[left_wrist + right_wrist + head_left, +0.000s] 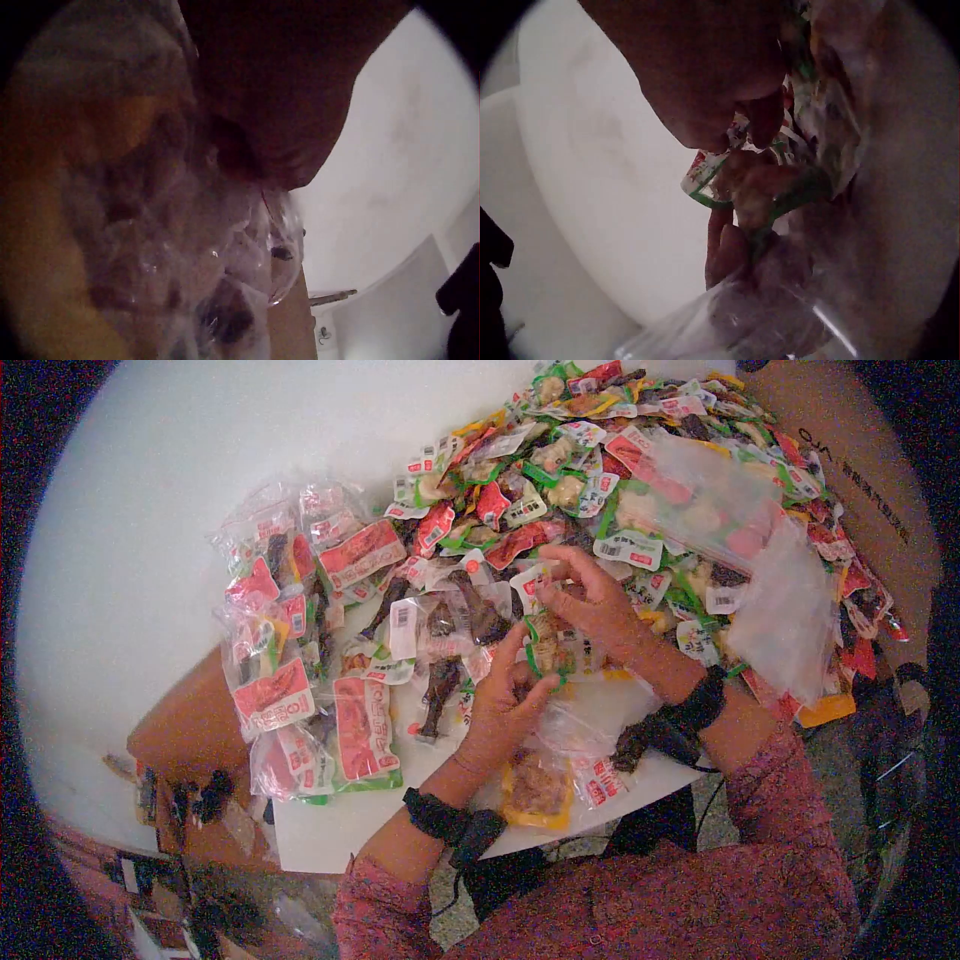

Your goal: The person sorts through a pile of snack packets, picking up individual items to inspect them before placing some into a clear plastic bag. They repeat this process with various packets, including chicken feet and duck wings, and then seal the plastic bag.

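Note:
A small clear packet with green edges (543, 643) is between the two hands over the near part of the table. My right hand (598, 605) pinches its white upper end with thumb and fingers. Lower left of it, my left hand (500, 710) has its thumb and index finger around the packet's lower side. The right wrist view shows the green-edged packet (754, 191) below my right hand (712, 82), with fingertips of the other hand against it. In the left wrist view my left hand (270, 90) is dark, and clear plastic hides its fingertips.
A large heap of small packets (560, 460) covers the back right, with empty-looking clear bags (785, 610) on it. Filled clear bags with red-labelled packets (272, 695) line the left. Dark drumstick-like pieces (437, 695) and a yellow-edged packet (537, 790) lie nearby. Cardboard (885, 480) stands at right.

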`<state>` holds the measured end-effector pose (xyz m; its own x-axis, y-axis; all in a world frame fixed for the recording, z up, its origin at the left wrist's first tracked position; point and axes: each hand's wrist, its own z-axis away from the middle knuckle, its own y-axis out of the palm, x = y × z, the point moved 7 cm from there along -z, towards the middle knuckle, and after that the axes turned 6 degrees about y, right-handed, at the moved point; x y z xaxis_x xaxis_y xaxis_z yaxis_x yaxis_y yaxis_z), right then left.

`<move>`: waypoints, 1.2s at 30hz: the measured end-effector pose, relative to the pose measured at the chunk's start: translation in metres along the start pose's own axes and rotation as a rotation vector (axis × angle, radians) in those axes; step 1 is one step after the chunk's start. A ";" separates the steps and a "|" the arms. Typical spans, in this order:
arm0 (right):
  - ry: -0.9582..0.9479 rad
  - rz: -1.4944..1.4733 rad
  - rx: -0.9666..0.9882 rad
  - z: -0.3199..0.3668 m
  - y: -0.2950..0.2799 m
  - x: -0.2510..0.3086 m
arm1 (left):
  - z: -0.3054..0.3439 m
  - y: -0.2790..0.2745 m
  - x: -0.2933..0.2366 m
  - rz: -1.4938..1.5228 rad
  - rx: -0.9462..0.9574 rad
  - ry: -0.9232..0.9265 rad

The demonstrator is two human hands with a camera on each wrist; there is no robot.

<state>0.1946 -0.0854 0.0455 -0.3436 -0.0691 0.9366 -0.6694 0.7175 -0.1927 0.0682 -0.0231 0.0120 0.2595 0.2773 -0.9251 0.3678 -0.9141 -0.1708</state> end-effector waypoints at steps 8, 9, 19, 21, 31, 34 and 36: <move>0.056 -0.025 0.320 0.016 0.026 0.007 | 0.001 0.004 -0.001 0.031 0.065 0.013; 0.348 -0.204 0.399 0.019 0.033 -0.013 | 0.002 0.005 -0.002 0.054 0.058 -0.011; 0.022 -0.146 0.009 -0.012 -0.008 -0.045 | 0.000 -0.008 0.010 0.121 -0.037 -0.149; 0.287 -0.620 0.005 0.002 -0.001 -0.020 | -0.002 -0.009 0.003 0.171 -0.109 -0.070; 0.263 -0.626 0.135 -0.001 0.005 -0.018 | 0.004 0.001 0.014 0.077 0.065 -0.312; 0.245 -0.529 0.089 -0.001 0.002 -0.015 | 0.004 -0.001 0.014 0.091 -0.004 -0.285; 0.181 -0.520 0.021 0.002 -0.002 -0.003 | 0.003 -0.002 0.014 0.137 -0.027 -0.246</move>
<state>0.1957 -0.0878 0.0420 0.1535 -0.2890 0.9449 -0.7340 0.6068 0.3049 0.0682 -0.0189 -0.0018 0.0855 0.0682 -0.9940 0.3686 -0.9290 -0.0320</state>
